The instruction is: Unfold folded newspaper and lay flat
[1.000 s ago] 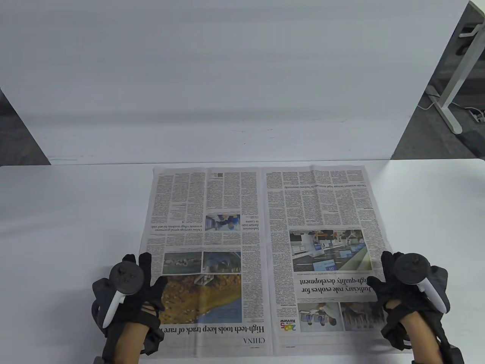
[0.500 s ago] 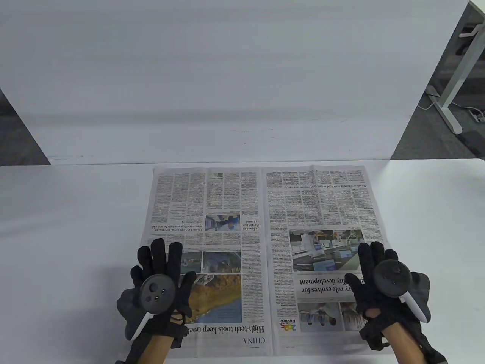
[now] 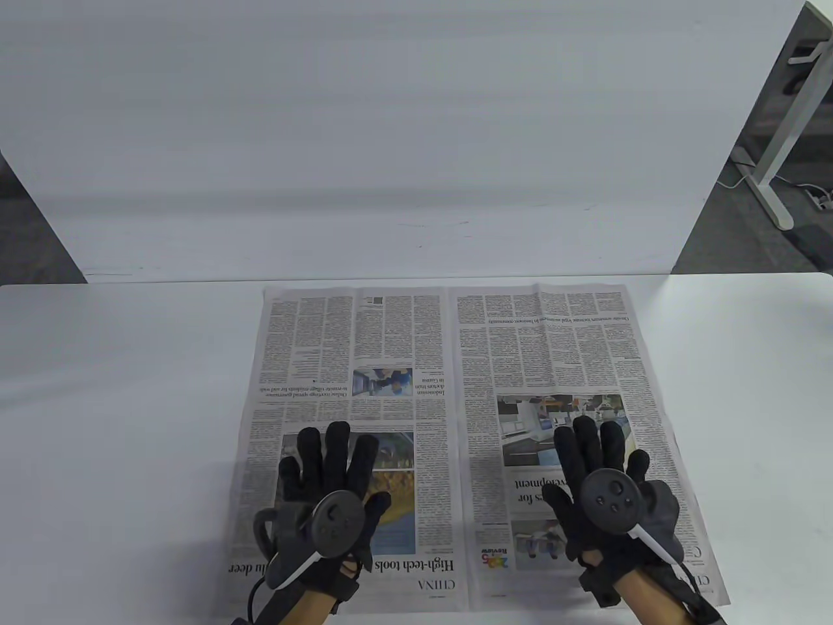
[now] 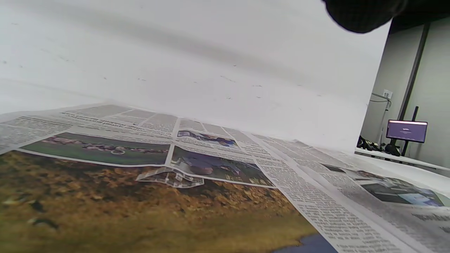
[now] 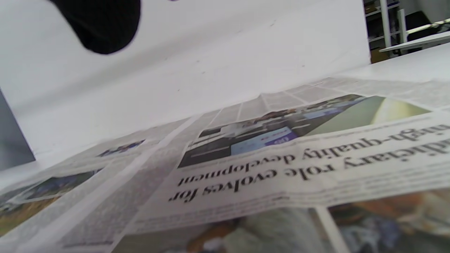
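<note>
The newspaper (image 3: pixel 449 364) lies spread open on the white table (image 3: pixel 117 403), two pages side by side with a centre crease. My left hand (image 3: pixel 328 475) rests flat on the near part of the left page, fingers straight and splayed over the yellow photo. My right hand (image 3: pixel 599 465) lies flat on the right page over the headline, fingers straight. In the left wrist view the newspaper (image 4: pixel 197 175) runs away low and flat, with a small crumpled spot (image 4: pixel 168 177). The right wrist view shows the newspaper (image 5: pixel 267 168) with a slight ridge along a fold, and one fingertip (image 5: pixel 102 24) at the top.
A white backboard (image 3: pixel 390 130) stands upright along the table's far edge. A desk leg (image 3: pixel 781 137) and cables show on the floor at the far right. Bare table surface lies left and right of the paper.
Both hands have moved inward from the paper's outer edges onto the pages and now lie flat with fingers spread. The near corners of the paper have spread outward.
</note>
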`<control>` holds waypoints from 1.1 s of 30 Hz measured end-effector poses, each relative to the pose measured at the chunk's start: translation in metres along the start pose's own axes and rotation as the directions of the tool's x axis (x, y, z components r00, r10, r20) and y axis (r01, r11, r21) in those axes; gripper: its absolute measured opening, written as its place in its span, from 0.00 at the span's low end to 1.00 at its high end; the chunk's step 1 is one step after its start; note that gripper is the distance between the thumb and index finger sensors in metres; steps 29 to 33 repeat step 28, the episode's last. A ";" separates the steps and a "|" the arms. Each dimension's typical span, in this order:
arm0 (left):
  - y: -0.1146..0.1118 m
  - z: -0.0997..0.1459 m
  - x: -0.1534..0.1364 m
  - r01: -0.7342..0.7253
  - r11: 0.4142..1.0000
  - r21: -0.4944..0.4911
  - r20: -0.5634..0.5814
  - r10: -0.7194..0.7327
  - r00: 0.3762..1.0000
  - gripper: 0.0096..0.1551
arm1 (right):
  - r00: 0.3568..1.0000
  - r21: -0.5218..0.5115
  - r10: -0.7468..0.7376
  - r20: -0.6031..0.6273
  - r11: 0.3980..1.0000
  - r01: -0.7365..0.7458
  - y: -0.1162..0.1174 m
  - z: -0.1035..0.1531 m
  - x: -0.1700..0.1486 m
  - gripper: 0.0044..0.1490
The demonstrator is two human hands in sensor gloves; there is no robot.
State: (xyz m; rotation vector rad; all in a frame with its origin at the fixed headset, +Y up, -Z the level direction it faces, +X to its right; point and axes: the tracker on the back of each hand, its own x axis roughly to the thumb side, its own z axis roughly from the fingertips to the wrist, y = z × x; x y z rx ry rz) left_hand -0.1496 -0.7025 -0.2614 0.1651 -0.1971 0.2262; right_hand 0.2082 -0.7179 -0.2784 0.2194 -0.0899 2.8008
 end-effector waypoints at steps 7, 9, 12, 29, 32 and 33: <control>-0.009 -0.006 0.003 0.025 0.999 -0.021 -0.029 -0.025 0.999 0.46 | 1.000 0.016 -0.007 0.014 1.000 0.007 0.003 -0.002 0.005 0.52; -0.009 -0.005 0.001 0.008 1.000 -0.013 -0.048 -0.008 0.999 0.46 | 1.000 0.025 -0.005 0.017 1.000 0.004 0.004 -0.003 0.003 0.52; -0.013 -0.006 -0.001 -0.010 1.000 -0.026 -0.054 0.008 0.998 0.46 | 1.000 0.037 0.010 0.018 0.999 -0.010 0.006 -0.004 -0.001 0.52; -0.007 -0.006 -0.016 -0.031 0.999 -0.033 -0.092 0.028 0.995 0.46 | 0.999 0.075 -0.049 -0.002 0.996 0.049 0.004 -0.006 -0.007 0.52; -0.007 -0.006 -0.016 -0.031 0.999 -0.033 -0.092 0.028 0.995 0.46 | 0.999 0.075 -0.049 -0.002 0.996 0.049 0.004 -0.006 -0.007 0.52; -0.007 -0.006 -0.016 -0.031 0.999 -0.033 -0.092 0.028 0.995 0.46 | 0.999 0.075 -0.049 -0.002 0.996 0.049 0.004 -0.006 -0.007 0.52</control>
